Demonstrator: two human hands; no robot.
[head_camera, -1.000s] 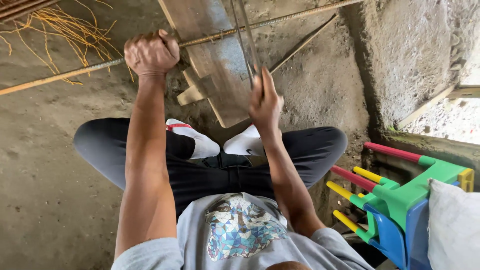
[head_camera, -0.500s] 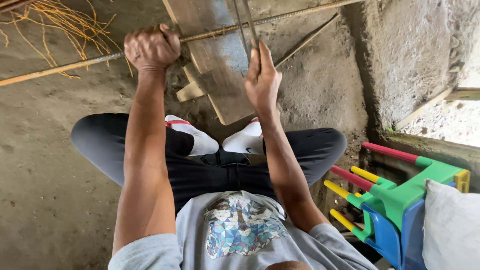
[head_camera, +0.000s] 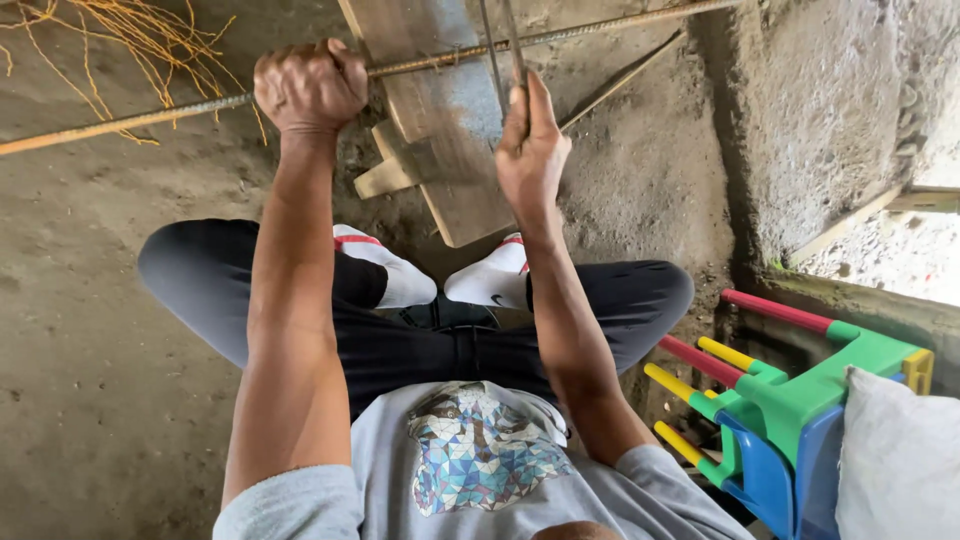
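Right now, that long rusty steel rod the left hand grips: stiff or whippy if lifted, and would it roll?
Probably stiff but slightly whippy: the steel rod is long and thin, spanning the plank. Likely heavy for its thickness, being metal. Its ribbed, rusty surface should resist slipping in the left hand. Being round, it could roll on the plank if released.

Person's clothing, head view.
Grey short-sleeved T-shirt (head_camera: 470, 480) with a mosaic print, black trousers (head_camera: 400, 340), white shoes (head_camera: 440, 280); red stripe at 10 o'clock shoe.
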